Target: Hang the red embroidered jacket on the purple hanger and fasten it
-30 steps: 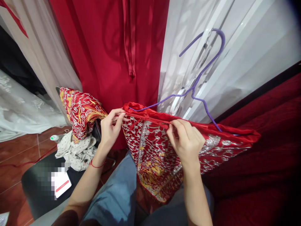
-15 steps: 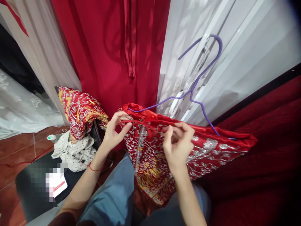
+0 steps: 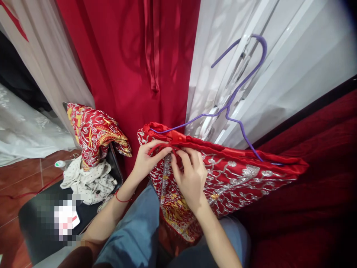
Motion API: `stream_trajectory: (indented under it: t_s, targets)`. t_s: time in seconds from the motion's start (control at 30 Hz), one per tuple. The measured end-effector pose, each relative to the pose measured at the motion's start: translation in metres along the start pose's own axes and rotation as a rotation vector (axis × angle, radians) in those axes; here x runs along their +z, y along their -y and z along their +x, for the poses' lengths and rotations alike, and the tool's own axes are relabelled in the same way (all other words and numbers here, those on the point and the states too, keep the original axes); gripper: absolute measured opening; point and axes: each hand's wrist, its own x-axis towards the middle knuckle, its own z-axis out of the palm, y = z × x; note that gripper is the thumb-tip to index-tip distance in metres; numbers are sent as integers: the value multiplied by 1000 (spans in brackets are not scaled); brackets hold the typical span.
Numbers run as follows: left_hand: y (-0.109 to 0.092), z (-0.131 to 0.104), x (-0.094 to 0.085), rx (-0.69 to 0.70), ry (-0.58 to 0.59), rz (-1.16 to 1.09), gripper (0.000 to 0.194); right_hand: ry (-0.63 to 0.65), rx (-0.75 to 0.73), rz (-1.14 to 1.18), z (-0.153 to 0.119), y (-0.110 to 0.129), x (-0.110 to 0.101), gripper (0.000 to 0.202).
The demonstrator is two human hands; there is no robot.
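A red skirt point(image 3: 240, 186) with silver and gold embroidery and a satin waistband hangs from a purple wire hanger point(image 3: 232, 97) in front of me. My left hand point(image 3: 147, 158) is closed at the waistband, its thumb and fingers pinching a thin red cord point(image 3: 159, 146). Close beside it, my right hand point(image 3: 191, 173) is also closed, with thumb and fingertips on the same cord near its knot or crossing. The exact grip of the right fingertips is partly hidden. The skirt's lower end falls toward my knees.
On a black chair point(image 3: 36, 219) at left lie a dotted white cloth point(image 3: 85, 182), a partly blurred white item and another embroidered red cloth point(image 3: 96, 130) over the backrest. A small white bottle point(image 3: 60, 163) is behind. Red curtain point(image 3: 122, 67) and white panels point(image 3: 217, 48) stand ahead.
My right hand has moved left along the waistband, up close to my left hand. My left hand has shifted slightly right and down. The cord between them is drawn together.
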Motion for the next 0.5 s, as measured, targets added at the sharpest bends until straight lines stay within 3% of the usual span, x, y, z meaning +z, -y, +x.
stream_trajectory:
  t_s: [0.27,0.4,0.5]
  targets:
    - [2,3,13,-107,-119,-39,36,266,64,25,2,-1,-32,10]
    - [0,5,6,-87,7,-21,34,319,138,133,5,-10,-39,4]
    - [-1,2,-6,-47,107,-13,33,226,313,366,10,-15,-36,10]
